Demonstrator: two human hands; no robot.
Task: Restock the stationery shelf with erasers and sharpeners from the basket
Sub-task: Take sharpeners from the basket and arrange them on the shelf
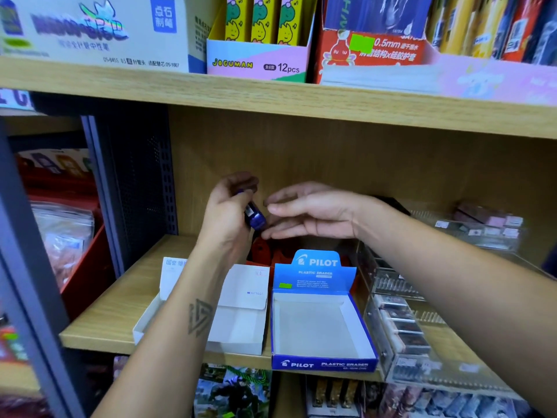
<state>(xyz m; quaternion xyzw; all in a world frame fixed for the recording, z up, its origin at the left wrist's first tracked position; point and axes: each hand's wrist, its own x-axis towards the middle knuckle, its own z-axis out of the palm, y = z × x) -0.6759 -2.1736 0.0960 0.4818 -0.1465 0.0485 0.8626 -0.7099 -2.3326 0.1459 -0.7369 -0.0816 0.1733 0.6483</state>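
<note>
The left hand is holding a small blue plastic sharpener in a curled grip above the wooden shelf; the right hand is hovering beside it, fingers relaxed, above the empty blue-and-white cardboard eraser box.

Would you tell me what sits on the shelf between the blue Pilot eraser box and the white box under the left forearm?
In the head view, another open white box sits between the Pilot eraser box and the white box under the left forearm.

Two bare forearms without sleeves, left hand and right hand free of rings, watches or gloves, dark geometric tattoo of nested triangles on the left forearm, below the left wrist
</note>
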